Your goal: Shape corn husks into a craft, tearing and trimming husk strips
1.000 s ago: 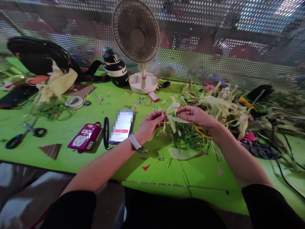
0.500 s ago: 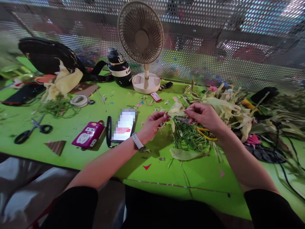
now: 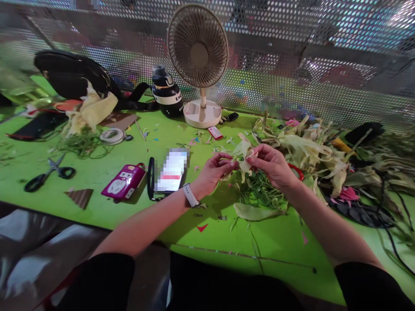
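Both hands meet over the green table, fingers pinched on a pale, flower-like bunch of corn husk point(image 3: 243, 151). My left hand point(image 3: 215, 172), with a watch on its wrist, grips the bunch from the left and below. On the other side, my right hand point(image 3: 269, 166) pinches a husk strip between thumb and fingers. A heap of green stringy strands point(image 3: 264, 192) lies beneath the hands, with a loose husk leaf point(image 3: 256, 211) in front of it. Just behind my right wrist shows a red loop point(image 3: 297, 172); the rest of it is hidden.
A large pile of husks point(image 3: 308, 147) spreads at right, near a black tray point(image 3: 363, 211) and cables. Left of my hands are a lit phone point(image 3: 171, 170), a purple power socket point(image 3: 125, 183) and black scissors point(image 3: 50, 172). A fan point(image 3: 202, 114) and bottle point(image 3: 167, 97) stand behind.
My right hand has come in against the husk bunch and turned. The blades and yellow handles seen beneath it before no longer show; a red loop now appears. The view has shifted slightly.
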### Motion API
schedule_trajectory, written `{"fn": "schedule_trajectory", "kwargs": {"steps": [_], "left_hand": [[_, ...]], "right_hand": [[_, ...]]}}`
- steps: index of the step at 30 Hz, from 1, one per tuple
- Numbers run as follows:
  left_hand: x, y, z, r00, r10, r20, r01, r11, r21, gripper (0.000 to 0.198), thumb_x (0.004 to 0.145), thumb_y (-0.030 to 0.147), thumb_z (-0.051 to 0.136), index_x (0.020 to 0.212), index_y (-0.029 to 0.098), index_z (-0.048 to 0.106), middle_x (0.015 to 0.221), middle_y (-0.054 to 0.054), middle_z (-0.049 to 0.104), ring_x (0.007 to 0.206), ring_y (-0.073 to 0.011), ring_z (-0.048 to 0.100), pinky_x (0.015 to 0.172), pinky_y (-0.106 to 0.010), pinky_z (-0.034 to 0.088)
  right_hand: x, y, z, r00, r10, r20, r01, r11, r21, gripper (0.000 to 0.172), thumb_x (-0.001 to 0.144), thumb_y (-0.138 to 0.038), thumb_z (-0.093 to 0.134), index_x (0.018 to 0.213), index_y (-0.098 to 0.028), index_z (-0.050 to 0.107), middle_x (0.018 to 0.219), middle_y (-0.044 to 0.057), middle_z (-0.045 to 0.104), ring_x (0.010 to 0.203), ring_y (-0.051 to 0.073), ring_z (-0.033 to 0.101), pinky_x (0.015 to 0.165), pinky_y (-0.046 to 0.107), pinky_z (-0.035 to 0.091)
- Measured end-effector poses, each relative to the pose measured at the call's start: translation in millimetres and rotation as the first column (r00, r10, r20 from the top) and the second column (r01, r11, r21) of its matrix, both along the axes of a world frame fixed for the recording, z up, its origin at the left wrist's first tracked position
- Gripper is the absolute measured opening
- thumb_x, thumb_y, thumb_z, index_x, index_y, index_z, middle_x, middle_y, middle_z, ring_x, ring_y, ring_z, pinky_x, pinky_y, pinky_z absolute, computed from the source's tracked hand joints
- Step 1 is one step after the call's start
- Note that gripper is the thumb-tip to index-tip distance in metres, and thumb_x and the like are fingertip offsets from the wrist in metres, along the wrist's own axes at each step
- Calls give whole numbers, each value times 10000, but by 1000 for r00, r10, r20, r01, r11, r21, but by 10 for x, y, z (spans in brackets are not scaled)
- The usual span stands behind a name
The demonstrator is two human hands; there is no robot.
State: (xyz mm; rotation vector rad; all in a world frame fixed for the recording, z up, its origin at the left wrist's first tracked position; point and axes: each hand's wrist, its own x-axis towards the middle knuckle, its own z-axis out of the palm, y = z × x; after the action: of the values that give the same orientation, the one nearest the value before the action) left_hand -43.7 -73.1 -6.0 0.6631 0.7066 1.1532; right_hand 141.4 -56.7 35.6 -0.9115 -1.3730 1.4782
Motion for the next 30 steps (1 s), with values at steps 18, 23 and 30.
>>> {"fn": "schedule_trajectory", "kwargs": {"steps": [18,23,30], "left_hand": [[10,-31,4,997,-39,-64,38,999,-8,389,637,217,850,922,165,591,771,7,729,682,-108,700,602,-193,506],[12,-47,13,997,-50,-65,50,999,-1,418,619,231,865,937,164,603,766,12,724,671,-109,695,586,-194,501],[30,-28,-9,998,-45,-34,45,999,-13,465,546,264,906,893,151,618,778,-1,746,667,-104,700,630,-198,524]], "right_hand": [[-7,26,-76,957,-105,271,48,977,206,284,741,-482,752,858,-223,758,875,21,730,809,172,644,804,346,526],[-16,14,-89,913,-176,368,50,944,326,270,811,-445,687,941,-217,749,943,38,734,942,226,666,892,392,519],[-16,-6,-74,924,-144,353,51,964,259,418,833,-443,663,1178,-217,596,814,27,703,792,184,657,772,347,532]]}}
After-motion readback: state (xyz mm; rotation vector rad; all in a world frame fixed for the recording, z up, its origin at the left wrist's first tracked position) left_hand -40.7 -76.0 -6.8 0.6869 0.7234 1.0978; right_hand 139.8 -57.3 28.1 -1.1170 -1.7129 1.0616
